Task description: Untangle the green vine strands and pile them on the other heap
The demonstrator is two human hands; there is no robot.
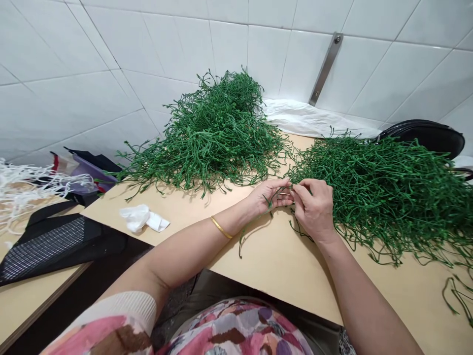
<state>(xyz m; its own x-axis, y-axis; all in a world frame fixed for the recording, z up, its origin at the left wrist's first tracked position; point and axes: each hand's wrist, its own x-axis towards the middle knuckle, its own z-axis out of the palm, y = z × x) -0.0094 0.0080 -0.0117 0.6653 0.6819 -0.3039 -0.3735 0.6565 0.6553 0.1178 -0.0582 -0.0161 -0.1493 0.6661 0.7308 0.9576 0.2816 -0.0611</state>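
My left hand and my right hand meet over the table, fingertips almost touching. A thin green cord lies across my left fingers, pinched at its upper part by the thumb. My right thumb and forefinger close on the same green strand, though the exact spot is hidden by the fingers. Just behind my hands rises a heap of green cords, many with small knots or knobs at their ends. A second heap of green cords spreads to the right of my right hand. One loose strand hangs below my left wrist.
On the tan tabletop lies a crumpled white tissue to the left. White cords and a black mesh bag occupy a lower surface at far left. A black round case stands behind the right heap, against the tiled wall.
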